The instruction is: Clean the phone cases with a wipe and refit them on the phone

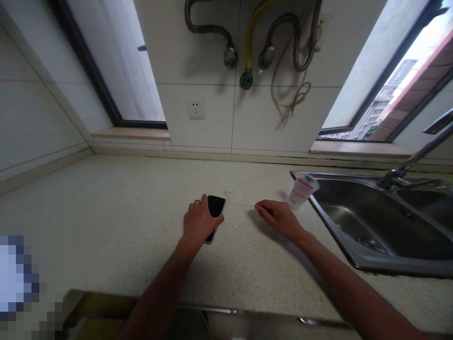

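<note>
My left hand grips a dark-screened smartphone at the middle of the counter, its thumb along the right edge and its fingers over the left. The phone's far end and a bit of its near end show past the hand. To the right, my right hand is just above the countertop with its fingers curled and pressed together. Whether anything is between those fingers I cannot make out. Just behind the right hand stands a clear plastic cup with red print, tilted in view, close to the sink's left corner.
A steel double sink with a chrome faucet fills the right side of the pale speckled countertop. On the tiled wall are hoses with valves, a tied cord and a socket. Windows flank them.
</note>
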{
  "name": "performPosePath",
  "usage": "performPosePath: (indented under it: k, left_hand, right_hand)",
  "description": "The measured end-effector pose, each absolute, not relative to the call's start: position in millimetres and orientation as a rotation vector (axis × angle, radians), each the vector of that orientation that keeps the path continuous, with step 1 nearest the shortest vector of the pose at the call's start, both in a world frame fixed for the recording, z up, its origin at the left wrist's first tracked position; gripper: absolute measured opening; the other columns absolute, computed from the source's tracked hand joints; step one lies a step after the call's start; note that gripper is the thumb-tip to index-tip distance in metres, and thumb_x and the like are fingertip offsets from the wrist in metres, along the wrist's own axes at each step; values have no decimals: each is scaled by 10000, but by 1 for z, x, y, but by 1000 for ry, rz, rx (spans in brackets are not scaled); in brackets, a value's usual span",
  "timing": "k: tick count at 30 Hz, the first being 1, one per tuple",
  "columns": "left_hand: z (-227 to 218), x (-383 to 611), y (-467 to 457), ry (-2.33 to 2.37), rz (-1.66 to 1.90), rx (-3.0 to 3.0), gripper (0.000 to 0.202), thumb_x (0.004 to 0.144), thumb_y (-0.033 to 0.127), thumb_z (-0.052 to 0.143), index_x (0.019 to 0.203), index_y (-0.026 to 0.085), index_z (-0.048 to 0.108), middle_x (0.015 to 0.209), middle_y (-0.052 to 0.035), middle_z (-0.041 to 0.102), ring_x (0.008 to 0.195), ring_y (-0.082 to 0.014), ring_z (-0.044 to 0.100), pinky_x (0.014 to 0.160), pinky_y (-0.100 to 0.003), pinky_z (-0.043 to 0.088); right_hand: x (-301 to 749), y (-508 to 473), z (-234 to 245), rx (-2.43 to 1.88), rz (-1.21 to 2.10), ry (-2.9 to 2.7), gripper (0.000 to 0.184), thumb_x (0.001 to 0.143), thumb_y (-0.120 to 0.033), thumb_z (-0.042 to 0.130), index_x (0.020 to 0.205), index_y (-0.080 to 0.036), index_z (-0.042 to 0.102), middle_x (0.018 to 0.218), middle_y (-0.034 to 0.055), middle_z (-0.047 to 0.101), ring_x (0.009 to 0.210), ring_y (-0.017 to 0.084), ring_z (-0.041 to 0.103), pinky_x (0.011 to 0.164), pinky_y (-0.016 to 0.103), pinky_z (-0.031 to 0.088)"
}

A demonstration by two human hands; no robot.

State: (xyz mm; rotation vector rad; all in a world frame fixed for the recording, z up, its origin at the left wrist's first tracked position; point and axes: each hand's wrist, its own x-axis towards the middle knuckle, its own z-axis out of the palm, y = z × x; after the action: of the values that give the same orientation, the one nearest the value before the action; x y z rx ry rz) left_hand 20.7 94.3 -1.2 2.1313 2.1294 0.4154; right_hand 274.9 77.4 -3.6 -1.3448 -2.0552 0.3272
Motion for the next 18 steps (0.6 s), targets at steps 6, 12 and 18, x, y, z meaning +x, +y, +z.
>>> performPosePath:
  k: [6,12,18]
  left_hand:
    - [-2,16,98,2154,420,2110,797,771,530,603,1414,111,384,1232,-203,591,1143,-332,542,865,-380,450]
    - [-1,16,97,2134,457,2091,784,776,525,610,1414,117,408,1245,-210,591,1155,-343,540,875,-398,450]
    - [-3,19,95,2011,669,2090,835,736,518,665,1410,83,433,1240,-216,586,1168,-350,536,942,-425,435]
  right_hand:
    - [271,73,-2,-1492,254,-2168,305,966,-332,452,958,-181,716,865,91,752,754,201,677,683,288,449]
    - [285,72,12,-1833,245,-2186,290,949,-311,492,1088,-181,712,954,104,770,857,223,710,722,285,464]
    - [307,71,16,-2126,219,-2056,341,911,-354,549,1140,-152,702,865,129,755,793,248,698,651,300,436]
